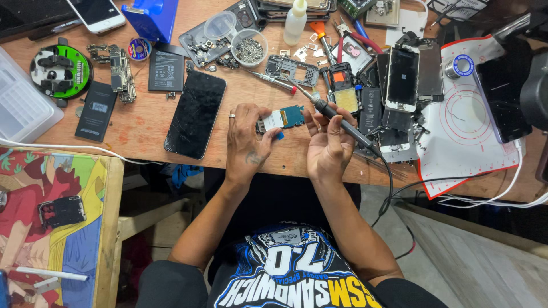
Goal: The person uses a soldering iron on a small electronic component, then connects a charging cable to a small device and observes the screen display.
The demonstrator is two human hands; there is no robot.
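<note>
At the far left of the frame a clear plastic tray (pixel 23 108) sits at the bench edge, with a round green fixture (pixel 60 71) just above and to its right. Moving right, a bare phone board (pixel 121 71), a flat black battery (pixel 166 71) and a phone with a cracked black screen (pixel 196 114) lie on the wooden bench (pixel 142 131), the phone at a slant.

In the middle of the frame the left hand (pixel 246 142) is curled, thumb and fingers pinching the left end of a small blue-green circuit board (pixel 283 118) and holding it just above the bench edge. Above it stands a small clear cup of screws (pixel 249 48).

Right of the board, the right hand (pixel 328 142) is closed round the dark handle of a corded soldering iron (pixel 337 120), held like a pen with the tip pointing up and left, beyond the board's upper right corner; whether the tip touches anything cannot be told. A heap of stripped phones (pixel 402 80) fills the bench further right, beside a white work mat with red rings (pixel 468 125).

To do this well, I judge the board should be braced on the bench rather than pinched in the air, fingers kept off the pads, and the iron's cord left slack so it does not tug the tip.
</note>
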